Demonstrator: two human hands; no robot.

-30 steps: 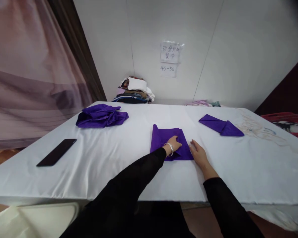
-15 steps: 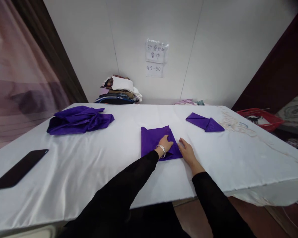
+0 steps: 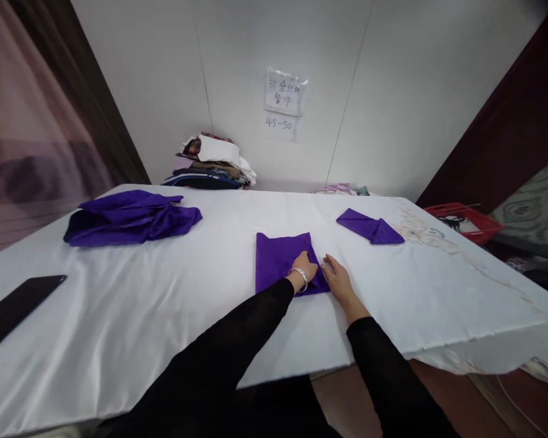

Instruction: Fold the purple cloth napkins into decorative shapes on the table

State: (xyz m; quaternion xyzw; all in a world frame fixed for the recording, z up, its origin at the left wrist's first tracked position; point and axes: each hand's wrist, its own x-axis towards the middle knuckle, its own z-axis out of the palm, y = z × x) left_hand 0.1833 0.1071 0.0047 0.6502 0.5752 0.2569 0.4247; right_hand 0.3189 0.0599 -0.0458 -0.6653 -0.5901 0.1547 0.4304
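A purple cloth napkin (image 3: 274,261), folded into a squarish shape, lies on the white tablecloth in front of me. My left hand (image 3: 305,265), with a silver bangle at the wrist, rests on its right part, fingers curled onto the fabric and partly hidden. Beside the napkin's right edge is my right hand (image 3: 337,277), fingers stretched out and a little apart, fingertips at the cloth's edge. Farther back on the right lies another purple napkin (image 3: 369,227), folded to a narrow, pointed shape. A loose heap of purple cloth (image 3: 132,219) sits at the back left.
A dark phone-like slab (image 3: 21,307) lies on the left of the white-covered table (image 3: 164,340). Stacked folded fabrics (image 3: 214,163) stand behind the far edge, by the wall. A red basket (image 3: 479,226) is past the right edge. Handwritten paper signs (image 3: 283,100) hang on the wall.
The view has shifted slightly, so most things sit a little farther left. Both hands keep nearly the same place at the napkin.
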